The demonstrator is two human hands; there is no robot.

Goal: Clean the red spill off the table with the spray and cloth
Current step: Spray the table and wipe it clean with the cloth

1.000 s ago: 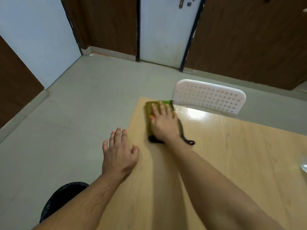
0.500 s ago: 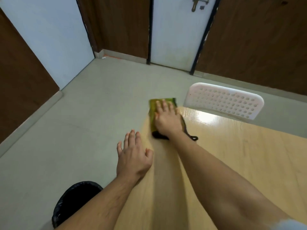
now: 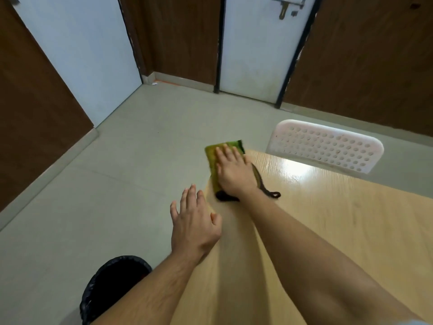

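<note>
A green and yellow cloth (image 3: 212,156) with a dark edge and a trailing dark loop lies at the far left corner of the light wooden table (image 3: 339,226). My right hand (image 3: 234,171) presses flat on the cloth, fingers straight, and part of the cloth sticks out past the table's corner. My left hand (image 3: 193,221) rests with spread fingers at the table's left edge, holding nothing. No red spill and no spray bottle show in this view.
A white perforated plastic chair back (image 3: 328,146) stands behind the table's far edge. A black bin (image 3: 112,285) sits on the grey floor at the lower left. Brown panels and white doors line the walls beyond.
My right hand has pushed the cloth leftward to the table's corner, so it now overhangs the edge. The view has shifted left and my left hand has stayed at the left edge.
</note>
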